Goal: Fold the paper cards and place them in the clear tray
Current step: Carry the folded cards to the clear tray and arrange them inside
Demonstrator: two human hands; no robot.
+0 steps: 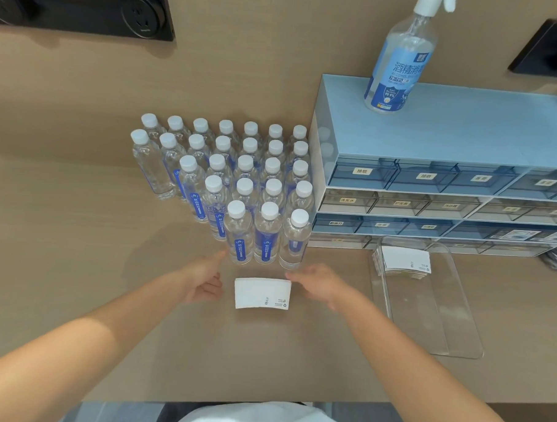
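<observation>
- Forearms reach in from the near edge over the tan table [79, 221]; neither hand grips anything.
- Left hand [205, 281] rests just beside the card's left edge, fingers loosely curled, forefinger pointing toward the bottles.
- Right hand [315, 282] lies open, fingertips [289, 276] at the card's upper right corner.
- Paper card [262, 293] lies flat on the table between the hands; it appears already folded. Judged thin, light and easily creased, it is best pinched at a short edge or slid to the table lip.
- Clear tray [457, 330], to the right, holds a stack of folded cards [402, 261] at its far end; its near part is bare.
- Water bottles [240, 183] stand behind the card, close enough to topple.
- Drawer unit [450, 129] carries a spray bottle [402, 56].
</observation>
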